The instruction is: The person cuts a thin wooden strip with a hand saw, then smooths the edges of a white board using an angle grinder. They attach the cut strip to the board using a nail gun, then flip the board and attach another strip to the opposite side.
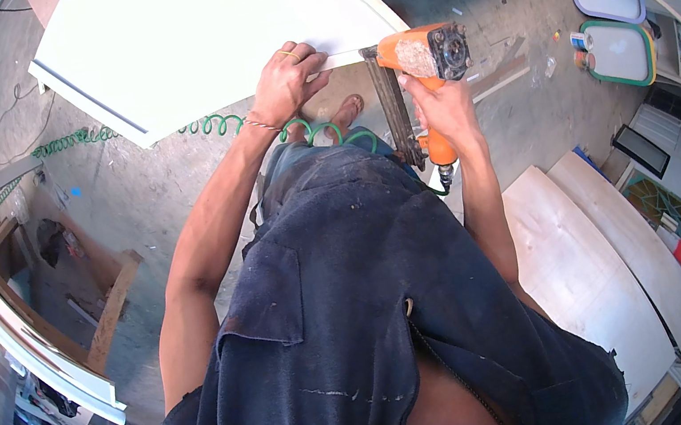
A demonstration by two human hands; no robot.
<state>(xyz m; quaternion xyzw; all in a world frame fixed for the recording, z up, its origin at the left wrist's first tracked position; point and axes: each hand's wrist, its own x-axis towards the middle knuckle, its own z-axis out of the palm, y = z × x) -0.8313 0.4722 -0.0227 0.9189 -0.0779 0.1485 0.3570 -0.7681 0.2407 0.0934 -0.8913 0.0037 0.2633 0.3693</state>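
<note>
A large white panel [210, 27] lies in front of me, with a narrow strip along its near edge. My left hand [289, 81] is closed on that near edge, its fingers bent over the top and the thumb toward the right. In my right hand [445, 109] is an orange pneumatic nail gun [408, 52], gripped by its handle. The gun's nose meets the right end of the panel's near edge, and its dark magazine hangs below. A green coiled air hose [218, 125] runs under the panel and past my legs.
Light plywood sheets [579, 263] lean at the right. Plastic-rimmed trays [620, 50] rest on the floor beyond, near small cans [581, 51]. A wooden frame [114, 313] and long white strips [40, 353] stand at the left. Wood offcuts [503, 82] lie on the concrete floor.
</note>
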